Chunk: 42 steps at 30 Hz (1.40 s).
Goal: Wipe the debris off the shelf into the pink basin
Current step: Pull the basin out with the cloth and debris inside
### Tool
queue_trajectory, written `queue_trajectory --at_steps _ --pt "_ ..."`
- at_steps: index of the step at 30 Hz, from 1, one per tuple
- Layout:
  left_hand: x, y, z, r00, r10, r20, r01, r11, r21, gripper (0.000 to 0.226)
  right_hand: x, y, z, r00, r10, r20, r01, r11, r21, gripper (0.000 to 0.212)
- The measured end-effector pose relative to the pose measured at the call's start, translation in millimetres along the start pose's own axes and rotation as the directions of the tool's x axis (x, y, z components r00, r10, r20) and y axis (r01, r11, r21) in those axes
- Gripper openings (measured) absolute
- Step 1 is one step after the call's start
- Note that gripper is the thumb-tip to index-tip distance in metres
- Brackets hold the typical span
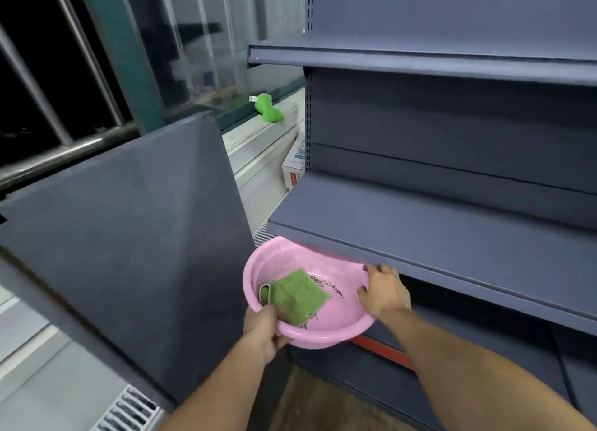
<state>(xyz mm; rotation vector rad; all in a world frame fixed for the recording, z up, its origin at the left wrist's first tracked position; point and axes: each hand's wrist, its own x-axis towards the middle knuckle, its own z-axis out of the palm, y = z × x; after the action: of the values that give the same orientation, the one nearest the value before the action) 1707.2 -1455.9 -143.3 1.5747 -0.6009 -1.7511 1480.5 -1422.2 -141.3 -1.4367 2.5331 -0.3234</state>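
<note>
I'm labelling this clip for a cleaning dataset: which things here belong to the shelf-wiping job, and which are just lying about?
Part of the job:
pink basin, gripped by left hand and right hand
green cloth in it
dark debris in it
shelf

Just lying about:
green plush toy on the ledge
white box behind the shelving

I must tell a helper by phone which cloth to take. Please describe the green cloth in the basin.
Find the grey shelf; the pink basin is held against its front edge. The green cloth lies folded inside, unlike the green toy on the window ledge.
</note>
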Motion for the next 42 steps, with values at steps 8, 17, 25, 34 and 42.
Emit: queue_trajectory --at_steps 8,17,25,34,42 --pt "-61.3 -31.1 -56.2 0.999 0.018 0.026 -0.018 1.0 0.0 0.053 -59.1 27.5 -14.9 0.958 0.216 0.189 -0.266 0.916 0.299 0.037" --pt "-113.9 10.8 -33.1 0.977 0.214 0.02 -0.215 0.974 0.068 0.034 -78.5 35.5 -59.7 0.983 0.179 0.038 -0.173 0.844 0.508 0.033" --pt "-81.9 32.4 64.7 0.932 0.346 0.109 -0.359 0.923 0.138 0.035 -59.2 82.3 -119.5 0.919 0.383 -0.09 -0.222 0.695 0.684 0.027" --pt "-25.6 52.2 154.0 0.883 0.344 0.319 -0.417 0.887 0.199 0.042 -1.7 114.0 -125.9 0.832 0.547 -0.091 -0.282 0.56 0.779 0.03" --pt "42.3 76.3 203.7 0.795 0.414 0.444 -0.562 0.777 0.282 0.063 47.5 114.8 -127.8 0.786 0.615 -0.069 -0.294 0.47 0.833 0.037"
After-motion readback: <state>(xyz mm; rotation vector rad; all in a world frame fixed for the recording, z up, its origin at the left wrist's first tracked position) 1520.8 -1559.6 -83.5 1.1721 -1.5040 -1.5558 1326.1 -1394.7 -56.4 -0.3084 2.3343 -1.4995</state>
